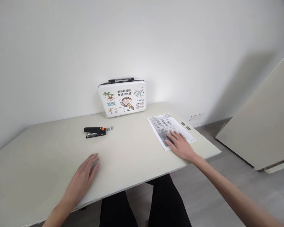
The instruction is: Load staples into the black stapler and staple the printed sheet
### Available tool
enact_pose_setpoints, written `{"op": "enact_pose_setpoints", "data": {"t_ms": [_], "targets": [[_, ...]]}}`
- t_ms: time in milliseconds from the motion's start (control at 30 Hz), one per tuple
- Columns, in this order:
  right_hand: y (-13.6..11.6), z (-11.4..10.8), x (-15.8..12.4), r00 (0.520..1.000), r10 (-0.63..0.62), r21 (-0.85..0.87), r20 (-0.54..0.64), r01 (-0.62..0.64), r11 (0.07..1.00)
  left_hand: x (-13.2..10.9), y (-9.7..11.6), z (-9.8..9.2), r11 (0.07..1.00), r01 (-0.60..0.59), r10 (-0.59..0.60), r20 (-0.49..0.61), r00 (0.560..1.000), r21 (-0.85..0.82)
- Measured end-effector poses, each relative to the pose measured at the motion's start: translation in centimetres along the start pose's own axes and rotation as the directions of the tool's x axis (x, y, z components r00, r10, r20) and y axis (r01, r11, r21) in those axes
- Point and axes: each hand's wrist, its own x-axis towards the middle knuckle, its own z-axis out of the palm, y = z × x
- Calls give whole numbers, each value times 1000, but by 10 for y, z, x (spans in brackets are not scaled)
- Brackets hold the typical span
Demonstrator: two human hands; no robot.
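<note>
Printed paper (pixel 158 126) lies right of centre under your right hand (pixel 180 146), its fingers slightly apart, clamping nothing. Your empty left hand (pixel 82 175), lower left, rests on the tabletop (pixel 127 151), fingers loosely together. Dragging your right palm could crease the paper.

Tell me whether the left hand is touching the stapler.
Apart: the head view shows a bare strip of table between the left hand and the stapler.

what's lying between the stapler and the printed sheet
Two small grey strips beside the stapler, then bare tabletop up to the sheet, in the head view.
</note>
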Motion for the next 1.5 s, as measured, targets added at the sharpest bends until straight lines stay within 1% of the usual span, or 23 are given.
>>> {"op": "enact_pose_setpoints", "data": {"t_ms": [100, 200, 300, 400, 467, 500, 533, 567, 600, 633, 667, 733, 767, 833, 900, 933, 1000, 1067, 1133, 1300, 1400, 1500], "targets": [[-17, 2, -9, 1000, -23, 11, -1, 23, 1000, -1, 0, 1, 1000, -17, 17, -14, 1000, 0], [-51, 6, -24, 997, -77, 58, 5, 76, 995, 0, 0, 1, 1000, -31, 31, -40, 999, 0], [-106, 13, -38, 990, -138, 137, 36, 131, 982, 7, 2, 6, 999, -49, 48, -52, 997, -18], [-174, 21, -51, 975, -184, 235, 124, 151, 960, 20, 6, 15, 995, -83, 82, -19, 996, -59], [-213, 24, -58, 956, -234, 324, 180, 167, 931, 29, 7, 21, 992, -110, 110, 7, 994, -61], [-226, 23, -62, 948, -257, 367, 188, 175, 913, 32, 6, 22, 991, -123, 124, 21, 992, -47], [-234, 22, -65, 940, -288, 404, 184, 195, 894, 33, 4, 23, 991, -134, 135, 38, 990, -29], [-235, 20, -67, 936, -309, 423, 166, 216, 880, 33, 1, 21, 989, -145, 145, 55, 988, -12], [-228, 17, -68, 939, -317, 423, 135, 234, 875, 32, -4, 19, 988, -153, 153, 70, 986, 3], [-215, 13, -68, 949, -301, 403, 95, 240, 883, 30, -11, 15, 988, -156, 155, 77, 985, 13], [-195, 10, -67, 967, -251, 366, 45, 218, 905, 27, -18, 10, 988, -154, 152, 76, 985, 20], [-141, 2, -62, 991, -108, 282, -74, 124, 951, 21, -35, 0, 991, -129, 127, 61, 990, 27], [-110, -1, -59, 992, -21, 237, -128, 52, 970, 18, -44, -4, 994, -110, 109, 53, 993, 25], [-48, -9, -53, 976, 114, 161, -184, -85, 983, 15, -57, -10, 997, -73, 73, 42, 996, 5], [5, -14, -46, 954, 225, 137, -199, -200, 970, 13, -65, -13, 999, -43, 44, 45, 998, -15], [27, -16, -42, 942, 265, 131, -206, -242, 962, 12, -65, -13, 999, -32, 33, 50, 998, -19], [59, -15, -32, 926, 313, 113, -210, -295, 949, 10, -62, -13, 1000, -17, 18, 59, 998, -21], [78, -11, -17, 911, 344, 100, -225, -330, 939, 9, -56, -13, 1000, -14, 15, 58, 998, -22], [87, -5, 1, 897, 368, 106, -246, -352, 930, 8, -52, -13, 999, -23, 25, 55, 998, -25], [96, 7, 49, 846, 434, 147, -309, -408, 901, 7, -52, -12, 998, -57, 57, 55, 997, -9], [101, 11, 69, 841, 437, 148, -319, -411, 900, 6, -54, -12, 997, -73, 73, 52, 996, 3], [105, 15, 80, 836, 446, 149, -320, -420, 895, 4, -53, -12, 995, -96, 96, 45, 994, -3]]}}
